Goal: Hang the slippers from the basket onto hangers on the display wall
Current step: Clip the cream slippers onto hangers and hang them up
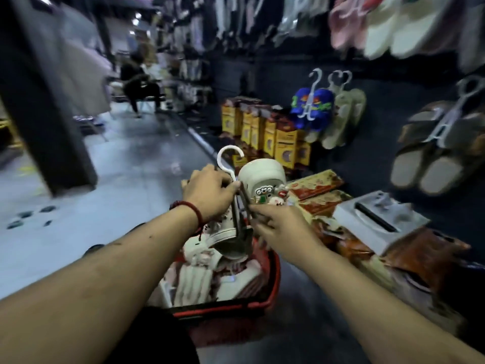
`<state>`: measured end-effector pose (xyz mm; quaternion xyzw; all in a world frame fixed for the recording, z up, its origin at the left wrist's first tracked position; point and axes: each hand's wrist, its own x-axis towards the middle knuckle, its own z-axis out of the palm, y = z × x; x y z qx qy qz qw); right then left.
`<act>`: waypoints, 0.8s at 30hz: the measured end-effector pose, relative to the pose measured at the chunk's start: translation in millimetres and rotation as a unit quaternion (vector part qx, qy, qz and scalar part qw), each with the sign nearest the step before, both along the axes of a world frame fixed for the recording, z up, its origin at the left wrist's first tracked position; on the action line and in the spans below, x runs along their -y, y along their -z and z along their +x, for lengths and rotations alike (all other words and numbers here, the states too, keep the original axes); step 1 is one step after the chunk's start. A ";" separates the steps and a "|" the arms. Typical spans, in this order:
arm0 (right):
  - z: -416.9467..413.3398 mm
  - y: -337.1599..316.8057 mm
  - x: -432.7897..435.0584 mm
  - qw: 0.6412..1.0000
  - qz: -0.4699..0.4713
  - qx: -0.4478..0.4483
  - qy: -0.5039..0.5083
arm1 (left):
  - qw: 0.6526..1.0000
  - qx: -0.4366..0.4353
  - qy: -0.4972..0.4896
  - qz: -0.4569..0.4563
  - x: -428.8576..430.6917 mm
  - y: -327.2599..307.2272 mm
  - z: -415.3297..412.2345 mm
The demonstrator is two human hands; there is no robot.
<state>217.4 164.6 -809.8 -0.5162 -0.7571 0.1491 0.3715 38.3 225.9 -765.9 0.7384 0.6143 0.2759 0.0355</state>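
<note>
2 forearms [105,271] stretch over the red basket [223,308], parked right below for quick picking. left hand [210,190] curls round the white hanger [228,156] stem, steadying it; right hand [278,224] pinches its lower end, likely fitting the cream slipper [262,174], just beyond both hands, well short of the display wall [380,82].

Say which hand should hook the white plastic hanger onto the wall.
Probably left: left hand grips the white plastic hanger just below its hook; right hand pinches it lower down.
</note>
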 end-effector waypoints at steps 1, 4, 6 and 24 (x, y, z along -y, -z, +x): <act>-5.9 11.2 -3.4 1.000 0.007 -0.029 -0.003 | 1.000 0.000 -0.019 -0.011 -2.5 9.2 -13.8; -16.2 42.1 -12.3 0.996 0.023 -0.079 0.035 | 0.996 0.007 -0.067 -0.057 -7.3 38.4 -51.8; -22.2 58.7 -24.1 0.997 -0.075 -0.029 0.023 | 0.991 0.012 -0.089 -0.097 -9.6 56.2 -77.0; -82.6 93.0 -87.5 0.957 -0.217 -0.190 0.026 | 0.986 0.042 -0.077 -0.142 -35.8 100.0 -128.5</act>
